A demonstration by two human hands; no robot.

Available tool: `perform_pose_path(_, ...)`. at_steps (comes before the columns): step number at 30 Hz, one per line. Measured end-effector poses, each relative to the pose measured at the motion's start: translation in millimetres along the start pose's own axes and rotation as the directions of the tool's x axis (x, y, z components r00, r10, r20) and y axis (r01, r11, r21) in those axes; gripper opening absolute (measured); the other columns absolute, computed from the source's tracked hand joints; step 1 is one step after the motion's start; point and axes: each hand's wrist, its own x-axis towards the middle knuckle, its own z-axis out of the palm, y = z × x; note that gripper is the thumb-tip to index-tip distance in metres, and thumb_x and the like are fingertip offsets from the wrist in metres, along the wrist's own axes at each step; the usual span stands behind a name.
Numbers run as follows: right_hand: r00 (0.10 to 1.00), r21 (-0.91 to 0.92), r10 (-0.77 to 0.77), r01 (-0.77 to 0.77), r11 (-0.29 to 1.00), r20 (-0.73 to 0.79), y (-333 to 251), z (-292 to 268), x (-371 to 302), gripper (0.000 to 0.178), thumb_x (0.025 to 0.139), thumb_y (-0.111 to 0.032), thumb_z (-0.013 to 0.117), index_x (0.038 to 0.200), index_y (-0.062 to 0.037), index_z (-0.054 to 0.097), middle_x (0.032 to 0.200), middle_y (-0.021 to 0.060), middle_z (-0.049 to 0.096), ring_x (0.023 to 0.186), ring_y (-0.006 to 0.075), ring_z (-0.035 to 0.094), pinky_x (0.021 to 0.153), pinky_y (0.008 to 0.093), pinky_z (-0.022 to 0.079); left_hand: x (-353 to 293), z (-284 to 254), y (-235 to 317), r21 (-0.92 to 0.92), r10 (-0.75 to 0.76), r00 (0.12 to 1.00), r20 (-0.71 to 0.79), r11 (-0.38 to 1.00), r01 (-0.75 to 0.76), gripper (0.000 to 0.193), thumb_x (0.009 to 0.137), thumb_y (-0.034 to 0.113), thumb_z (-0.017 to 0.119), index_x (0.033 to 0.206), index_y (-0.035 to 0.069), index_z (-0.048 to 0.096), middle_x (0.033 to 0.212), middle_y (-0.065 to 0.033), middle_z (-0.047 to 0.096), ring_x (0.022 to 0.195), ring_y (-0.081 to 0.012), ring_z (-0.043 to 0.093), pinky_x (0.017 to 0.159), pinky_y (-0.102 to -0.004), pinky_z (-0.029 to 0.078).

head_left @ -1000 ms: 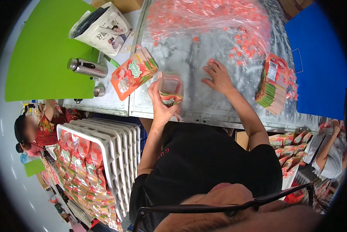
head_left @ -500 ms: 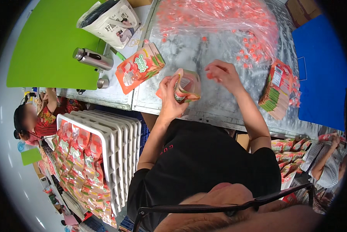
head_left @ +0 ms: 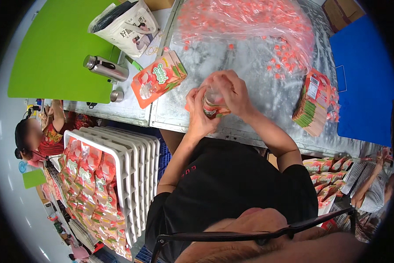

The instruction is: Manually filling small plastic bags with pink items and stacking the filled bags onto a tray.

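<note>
Main surface: scuffed grey metal-topped table (head_left: 254,125). Clock from its middle. 12: big clear plastic bag of small red wrapped pieces (head_left: 243,19). 2: loose small red wrapped pieces (head_left: 286,65). Between 3 and 4: fanned stack of flat red-and-green pouches (head_left: 311,98). 9: overlapping pile of red printed pouches (head_left: 158,79), straddling the seam onto white side table (head_left: 133,107). On that, from the pile: white printed bag (head_left: 133,33) at 11, silver metal flask (head_left: 109,69) between 9 and 10, small silver cup (head_left: 116,96) at 8.

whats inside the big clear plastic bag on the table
Lots of small red packets show through the clear plastic bag. Those deeper in the heap are covered by the ones on top.
</note>
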Motion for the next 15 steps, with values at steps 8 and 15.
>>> perform_pose_path(8,0.999,0.330,0.050,-0.046,0.943,-0.003,-1,-13,4,0.045,0.113,-0.036,0.038,0.123,0.0002,0.064,0.125,0.0108,0.068,0.111,0.0192,0.065,0.101,0.0362,0.049,3,6,8,0.000,0.030,0.997,0.066,1.000,-0.030,0.104,0.062,0.001,0.084,0.153,0.006,0.033,0.139,-0.0220,0.034,0.134,-0.0426,0.037,0.115,-0.0472,0.036)
perform_pose_path(15,0.987,0.110,0.014,0.003,0.994,-0.157,60,-62,4,0.043,0.111,-0.037,0.046,0.124,-0.0016,0.067,0.127,0.0112,0.067,0.116,0.0216,0.064,0.100,0.0358,0.048,-5,13,-22,-0.344,-0.053,0.999,-0.007,0.938,0.047,0.103,0.061,0.000,0.083,0.151,0.004,0.035,0.145,-0.0178,0.033,0.139,-0.0354,0.038,0.117,-0.0445,0.035)
